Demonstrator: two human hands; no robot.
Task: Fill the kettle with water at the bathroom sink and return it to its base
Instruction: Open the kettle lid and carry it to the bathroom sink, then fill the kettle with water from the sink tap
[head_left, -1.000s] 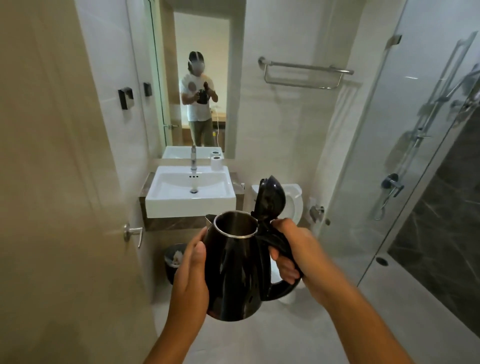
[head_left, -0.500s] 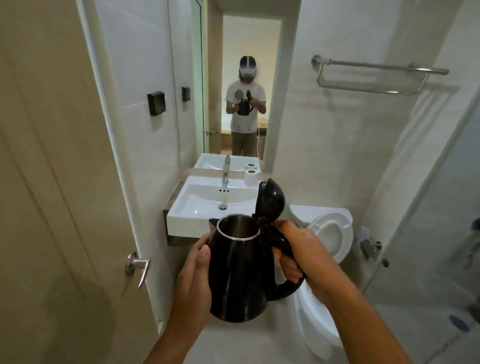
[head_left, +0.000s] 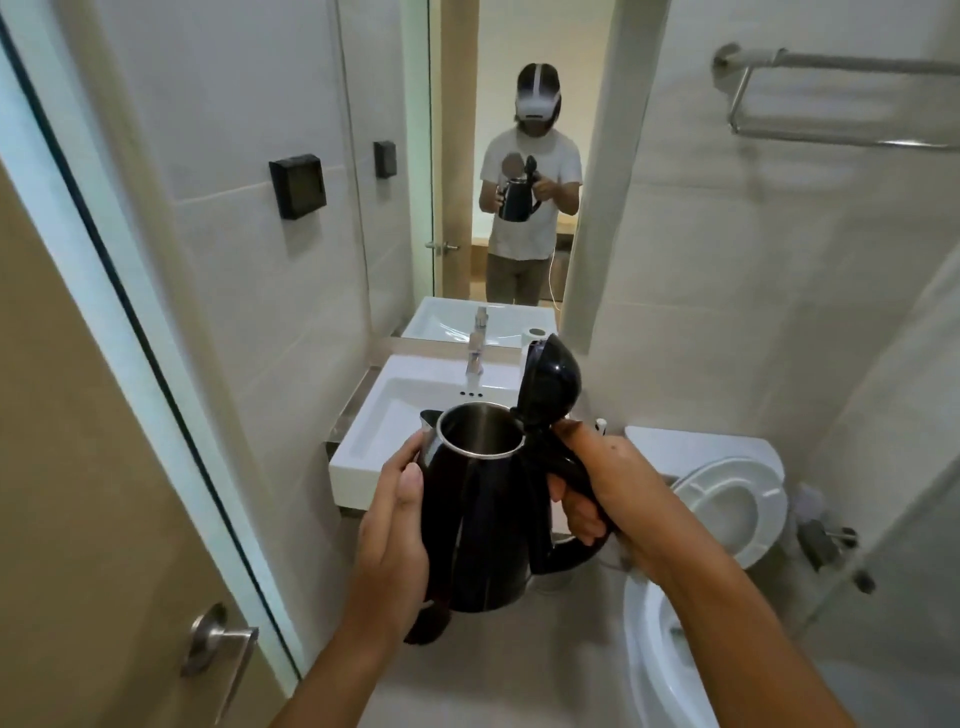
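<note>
The black electric kettle with a steel-rimmed mouth (head_left: 480, 512) is carried upright in front of the person, its hinged black lid (head_left: 550, 382) standing open at 1 o'clock from the mouth. The right hand (head_left: 605, 486) is wrapped closed around the black loop handle on the kettle's 3 o'clock side; the left hand (head_left: 397, 525) lies flat against the body at 9 o'clock, fingers together, steadying and not clamping. The white rectangular ceramic sink (head_left: 395, 415) lies at 12 o'clock from the kettle, partly hidden behind it, with the chrome tap (head_left: 475, 353) at the basin's far edge, directly above the open mouth in the picture. The spout points toward 11 o'clock, toward the basin. Judged from this, the kettle's vertical axis is already suited to filling, and the coming move is a straight carry toward 12 o'clock to bring the mouth under the tap outlet. The white toilet (head_left: 727, 499) sits at 3 o'clock, near the right forearm.
</note>
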